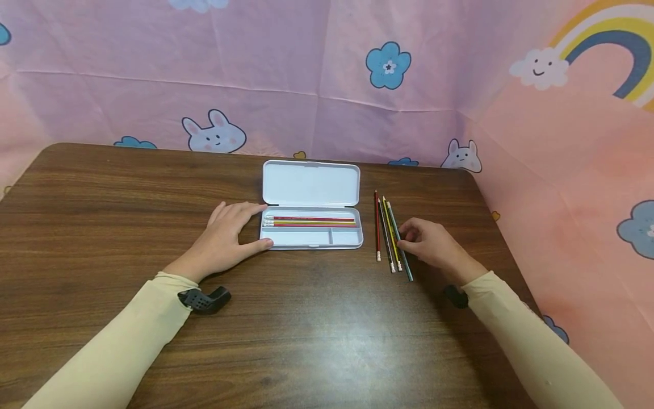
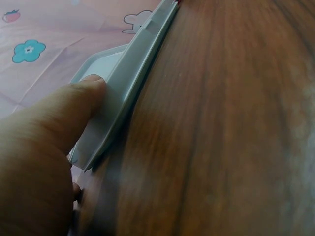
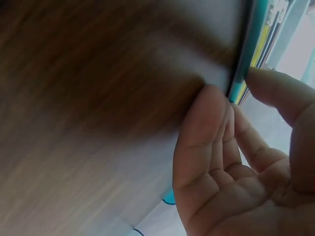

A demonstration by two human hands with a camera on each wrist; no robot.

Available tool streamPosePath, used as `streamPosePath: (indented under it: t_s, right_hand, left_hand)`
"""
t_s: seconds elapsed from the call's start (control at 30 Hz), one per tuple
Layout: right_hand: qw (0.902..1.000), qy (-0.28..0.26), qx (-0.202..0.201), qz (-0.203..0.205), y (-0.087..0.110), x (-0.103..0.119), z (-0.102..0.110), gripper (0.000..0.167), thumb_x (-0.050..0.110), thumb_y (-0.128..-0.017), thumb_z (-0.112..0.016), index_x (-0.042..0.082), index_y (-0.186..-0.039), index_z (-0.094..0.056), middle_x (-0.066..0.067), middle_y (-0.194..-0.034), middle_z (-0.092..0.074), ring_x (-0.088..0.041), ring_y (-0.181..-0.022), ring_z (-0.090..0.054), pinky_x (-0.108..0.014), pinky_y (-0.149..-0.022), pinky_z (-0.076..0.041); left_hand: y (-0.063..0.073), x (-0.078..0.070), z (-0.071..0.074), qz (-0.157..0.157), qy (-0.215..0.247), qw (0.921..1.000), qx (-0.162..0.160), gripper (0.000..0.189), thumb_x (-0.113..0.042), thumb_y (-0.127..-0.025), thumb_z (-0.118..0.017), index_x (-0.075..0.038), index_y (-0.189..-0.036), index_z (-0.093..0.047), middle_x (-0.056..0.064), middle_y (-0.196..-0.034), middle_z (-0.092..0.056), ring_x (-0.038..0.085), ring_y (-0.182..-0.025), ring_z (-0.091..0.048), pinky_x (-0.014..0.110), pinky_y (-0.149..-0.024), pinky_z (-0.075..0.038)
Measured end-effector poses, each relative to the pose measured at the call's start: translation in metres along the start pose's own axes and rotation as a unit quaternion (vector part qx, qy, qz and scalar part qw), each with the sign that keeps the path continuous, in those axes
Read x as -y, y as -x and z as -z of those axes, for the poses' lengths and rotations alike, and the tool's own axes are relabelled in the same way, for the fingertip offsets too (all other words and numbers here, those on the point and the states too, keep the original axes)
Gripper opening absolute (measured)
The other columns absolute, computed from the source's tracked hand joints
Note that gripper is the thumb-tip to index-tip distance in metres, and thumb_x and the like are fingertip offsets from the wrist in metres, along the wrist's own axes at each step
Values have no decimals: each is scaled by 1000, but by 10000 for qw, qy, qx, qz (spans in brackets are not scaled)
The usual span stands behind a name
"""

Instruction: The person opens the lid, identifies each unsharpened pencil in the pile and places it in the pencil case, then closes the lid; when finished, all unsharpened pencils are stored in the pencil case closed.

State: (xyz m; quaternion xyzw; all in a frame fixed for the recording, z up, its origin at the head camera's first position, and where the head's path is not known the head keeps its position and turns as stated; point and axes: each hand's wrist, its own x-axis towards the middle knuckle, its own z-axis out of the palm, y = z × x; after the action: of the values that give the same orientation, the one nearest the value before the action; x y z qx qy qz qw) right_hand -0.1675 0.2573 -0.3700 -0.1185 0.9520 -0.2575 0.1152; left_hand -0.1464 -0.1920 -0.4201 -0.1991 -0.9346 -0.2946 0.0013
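Observation:
A white pencil case [image 1: 296, 239] lies with its lid raised, several pencils [image 1: 311, 222] in its long compartment, their eraser ends to the left. My left hand [image 1: 225, 238] holds the case's left end, thumb at the front corner and forefinger at the back one. In the left wrist view the thumb [image 2: 83, 101] presses on the case's outer wall [image 2: 120, 88]. Right of the case my right hand [image 1: 426, 241] pinches a teal pencil [image 1: 401, 244] near its middle. Beside that pencil lie a yellow-and-black pencil [image 1: 392, 236], a dark pencil [image 1: 385, 233] and a red pencil [image 1: 377, 227].
The brown wooden table [image 1: 306, 329] reaches to a pink patterned cloth [image 1: 286, 45] hanging behind and on the right. A small divider [image 1: 331, 236] splits the case's front compartment. Black wrist cameras [image 1: 204, 301] sit on both sleeves.

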Motion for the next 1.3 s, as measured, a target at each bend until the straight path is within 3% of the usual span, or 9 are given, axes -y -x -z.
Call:
streamPosePath:
  t_s: [0.27, 0.77, 1.1, 1.3]
  right_hand:
    - [9971, 742, -181, -23, 2, -6, 7, 20, 13, -93, -73, 5, -111, -70, -5, -90, -69, -20, -78, -62, -34, -67, -47]
    - [9946, 1036, 97, -20, 14, -12, 20, 22, 7, -94, -71, 1, -115, -68, -7, -91, -68, -19, -75, -61, -33, -64, -49]
    - [9917, 1266, 50, -199, 15, -16, 23, 24, 7, -98, -66, 3, -122, -68, -11, -102, -71, -24, -86, -64, -42, -71, -53]
    - [9884, 1476, -349, 28, 16, -17, 23, 20, 5, -98, -64, 2, -117, -69, -13, -103, -70, -25, -84, -63, -42, -67, -53]
  left_hand:
    - [0, -1, 1, -11, 7, 10000, -17, 81, -55, -93, -72, -16, -158, -43, 14, -158, -44, 39, -150, -31, 61, -125, -6]
    - [-1, -2, 2, 37, 30, 10000, 11, 81, -56, -93, -71, -18, -158, -42, 14, -158, -43, 39, -150, -30, 60, -125, -4]
    - [0, -1, 1, 15, 24, 10000, -6, 81, -55, -93, -72, -16, -158, -43, 15, -158, -43, 39, -150, -31, 61, -125, -5]
    - [0, 1, 0, -12, 18, 10000, -2, 81, -56, -93, -72, -17, -158, -42, 14, -159, -43, 39, -149, -31, 61, -125, -5]
